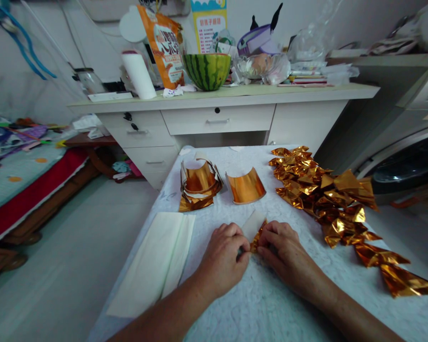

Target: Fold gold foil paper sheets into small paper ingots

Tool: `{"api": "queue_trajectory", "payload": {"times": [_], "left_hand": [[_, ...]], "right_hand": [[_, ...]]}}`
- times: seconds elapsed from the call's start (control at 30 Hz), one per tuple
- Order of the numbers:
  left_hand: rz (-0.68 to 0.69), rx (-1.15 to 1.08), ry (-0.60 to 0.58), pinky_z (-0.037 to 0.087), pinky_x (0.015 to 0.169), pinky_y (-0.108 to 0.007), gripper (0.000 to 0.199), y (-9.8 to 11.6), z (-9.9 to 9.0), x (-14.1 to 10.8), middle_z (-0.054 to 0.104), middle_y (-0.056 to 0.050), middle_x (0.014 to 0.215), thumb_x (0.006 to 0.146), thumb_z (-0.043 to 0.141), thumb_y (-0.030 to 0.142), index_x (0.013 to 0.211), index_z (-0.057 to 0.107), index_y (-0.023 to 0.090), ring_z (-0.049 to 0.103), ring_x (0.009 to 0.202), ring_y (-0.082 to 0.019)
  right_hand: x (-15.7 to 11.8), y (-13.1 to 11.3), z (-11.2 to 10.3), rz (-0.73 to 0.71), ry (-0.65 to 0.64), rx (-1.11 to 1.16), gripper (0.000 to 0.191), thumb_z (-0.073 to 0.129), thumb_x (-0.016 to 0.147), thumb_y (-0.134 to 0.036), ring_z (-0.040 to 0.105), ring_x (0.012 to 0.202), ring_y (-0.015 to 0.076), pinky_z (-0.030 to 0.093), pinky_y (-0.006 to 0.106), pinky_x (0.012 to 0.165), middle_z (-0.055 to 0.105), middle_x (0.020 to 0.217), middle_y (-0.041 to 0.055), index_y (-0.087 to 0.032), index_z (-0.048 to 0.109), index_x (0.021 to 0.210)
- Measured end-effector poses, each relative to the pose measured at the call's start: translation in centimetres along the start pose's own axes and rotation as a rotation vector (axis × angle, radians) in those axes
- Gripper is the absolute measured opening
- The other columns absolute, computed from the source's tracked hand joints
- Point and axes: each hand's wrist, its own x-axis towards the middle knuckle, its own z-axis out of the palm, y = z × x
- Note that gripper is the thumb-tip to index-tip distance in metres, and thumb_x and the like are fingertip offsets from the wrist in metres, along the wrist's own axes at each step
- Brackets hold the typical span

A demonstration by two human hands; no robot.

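Observation:
Between my two hands is a small piece of gold foil paper (253, 225), its white side partly facing up and its gold edge being crinkled. My left hand (227, 254) has its fingers curled closed on the left end of this paper. Closed too, my right hand (282, 251) pinches the gold edge at the right. Just beyond them lies a curled gold foil sheet (247, 188), with a stack of curled foil sheets (199, 179) to its left. Folded gold foil pieces (337, 202) form a long pile on the right. White paper sheets (146, 266) lie flat beside my left forearm.
A pale cloth covers the table (221, 308). Behind it stands a white desk (217, 116) holding a half watermelon (207, 71), an orange snack bag (164, 47) and a white roll (139, 75). A bed (32, 166) is at the left, a washing machine (403, 137) at the right.

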Motion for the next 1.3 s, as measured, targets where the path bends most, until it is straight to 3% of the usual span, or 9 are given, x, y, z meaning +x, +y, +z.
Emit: {"api": "queue_trajectory", "payload": {"times": [0.23, 0.43, 0.9, 1.3], "left_hand": [[-0.008, 0.041, -0.012, 0.041, 0.085, -0.037, 0.008, 0.2, -0.2, -0.1, 0.056, -0.002, 0.089, 0.081, 0.062, 0.013, 0.077, 0.062, 0.02, 0.051, 0.093, -0.02], [-0.007, 0.009, -0.029, 0.04, 0.086, -0.037, 0.011, 0.0, -0.2, -0.1, 0.057, -0.001, 0.093, 0.077, 0.069, 0.014, 0.084, 0.064, 0.021, 0.051, 0.095, -0.021], [-0.067, 0.083, -0.013, 0.041, 0.085, -0.037, 0.011, 0.7, -0.1, 0.1, 0.056, -0.003, 0.09, 0.087, 0.058, 0.017, 0.077, 0.062, 0.019, 0.05, 0.094, -0.021], [-0.107, 0.156, 0.036, 0.041, 0.082, -0.035, 0.012, 0.7, 0.5, 0.2, 0.053, -0.002, 0.087, 0.079, 0.06, 0.011, 0.072, 0.057, 0.02, 0.049, 0.092, -0.021]], "right_hand": [[0.1, 0.0, 0.2, 0.016, 0.05, 0.019, 0.014, 0.056, 0.087, -0.018, 0.051, 0.085, 0.0218, 0.041, 0.04, 0.076, 0.057, 0.087, 0.0056, -0.02, 0.059, 0.073], [0.0, 0.2, 0.4, 0.012, 0.051, 0.032, 0.014, 0.056, 0.088, -0.02, 0.051, 0.086, 0.0227, 0.041, 0.041, 0.076, 0.057, 0.088, 0.0059, -0.021, 0.059, 0.074], [0.1, 0.0, 0.5, 0.028, 0.065, -0.003, 0.013, 0.058, 0.085, -0.015, 0.05, 0.085, 0.022, 0.04, 0.039, 0.076, 0.056, 0.085, 0.0054, -0.02, 0.057, 0.073], [0.3, 0.1, 1.3, 0.055, 0.132, -0.047, 0.013, 0.059, 0.078, -0.013, 0.05, 0.082, 0.0219, 0.039, 0.037, 0.073, 0.055, 0.083, 0.005, -0.019, 0.055, 0.068]]}}
